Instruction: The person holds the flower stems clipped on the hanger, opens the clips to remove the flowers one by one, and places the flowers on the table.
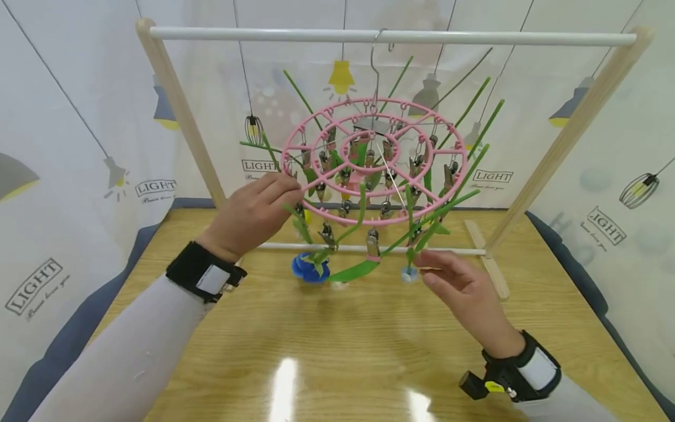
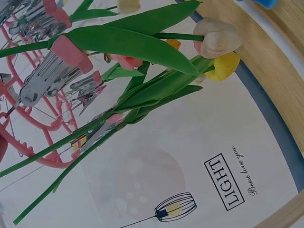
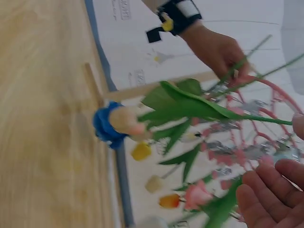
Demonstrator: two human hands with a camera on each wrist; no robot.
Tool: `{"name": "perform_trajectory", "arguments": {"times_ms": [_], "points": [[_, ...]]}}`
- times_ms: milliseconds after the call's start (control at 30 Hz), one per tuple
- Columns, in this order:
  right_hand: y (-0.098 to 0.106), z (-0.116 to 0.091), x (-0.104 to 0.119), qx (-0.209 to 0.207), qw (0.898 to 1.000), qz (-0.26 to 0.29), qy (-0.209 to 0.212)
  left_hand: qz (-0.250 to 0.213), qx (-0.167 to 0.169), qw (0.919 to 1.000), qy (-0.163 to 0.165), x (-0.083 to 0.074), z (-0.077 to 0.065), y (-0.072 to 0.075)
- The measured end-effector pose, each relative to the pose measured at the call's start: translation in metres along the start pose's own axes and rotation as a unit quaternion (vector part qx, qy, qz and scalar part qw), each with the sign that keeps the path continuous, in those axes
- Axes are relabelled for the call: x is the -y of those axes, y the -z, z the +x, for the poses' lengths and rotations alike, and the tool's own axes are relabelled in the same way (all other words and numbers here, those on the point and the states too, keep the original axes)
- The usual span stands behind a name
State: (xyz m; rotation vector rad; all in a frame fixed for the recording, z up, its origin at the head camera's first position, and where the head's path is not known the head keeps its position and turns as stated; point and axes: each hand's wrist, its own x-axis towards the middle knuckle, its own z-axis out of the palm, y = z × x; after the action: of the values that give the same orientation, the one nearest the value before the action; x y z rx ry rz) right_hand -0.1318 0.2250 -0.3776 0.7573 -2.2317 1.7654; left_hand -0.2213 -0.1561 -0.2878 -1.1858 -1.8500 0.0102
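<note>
A pink round clip hanger hangs by a metal hook, with many metal clips around its rings. Artificial flowers hang heads down in the clips, green stems poking up through the rings. My left hand grips the hanger's rim at the left. My right hand is at the lower right, fingers loosely extended, beside a pale blue flower; whether it touches the stem is unclear. A blue flower hangs low at front. The left wrist view shows a white tulip and a yellow tulip.
The hook sits on the white top bar of a rack with slanted wooden posts. A lower white bar and wooden foot stand at the wooden table. Behind is a lamp-printed backdrop.
</note>
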Motion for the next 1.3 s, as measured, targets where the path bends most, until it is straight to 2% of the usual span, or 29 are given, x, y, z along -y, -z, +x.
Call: {"name": "perform_trajectory", "arguments": {"times_ms": [133,267,367,500,600,800,1067,1200,1300], "points": [[-0.027,0.006,-0.015,0.043,0.998,-0.003,-0.04,-0.003,-0.007,1.0,0.003,-0.002,0.0,-0.001],[-0.05,0.015,-0.026,0.064,0.994,0.015,-0.089,0.0,-0.011,0.9999,0.007,-0.003,0.001,-0.001],[-0.065,0.022,-0.034,0.064,0.991,0.051,-0.108,0.003,-0.013,0.9999,0.009,-0.003,0.001,-0.002],[-0.078,0.028,-0.041,0.042,0.987,0.121,-0.1,-0.001,-0.017,0.9997,0.018,-0.004,-0.001,-0.004],[-0.084,0.031,-0.044,0.024,0.983,0.154,-0.093,-0.006,-0.022,0.9993,0.031,-0.006,-0.002,-0.005],[-0.09,0.033,-0.042,-0.005,0.981,0.161,-0.104,-0.011,-0.032,0.9983,0.048,-0.01,-0.008,-0.01],[-0.09,0.036,-0.032,-0.012,0.977,0.199,-0.073,-0.011,-0.046,0.9968,0.064,-0.019,-0.006,-0.012],[-0.089,0.037,-0.031,-0.017,0.975,0.211,-0.071,-0.018,-0.061,0.9929,0.101,-0.027,-0.009,-0.012],[-0.088,0.036,-0.031,-0.016,0.974,0.214,-0.073,-0.021,-0.097,0.9858,0.136,-0.037,-0.017,-0.011]]}}
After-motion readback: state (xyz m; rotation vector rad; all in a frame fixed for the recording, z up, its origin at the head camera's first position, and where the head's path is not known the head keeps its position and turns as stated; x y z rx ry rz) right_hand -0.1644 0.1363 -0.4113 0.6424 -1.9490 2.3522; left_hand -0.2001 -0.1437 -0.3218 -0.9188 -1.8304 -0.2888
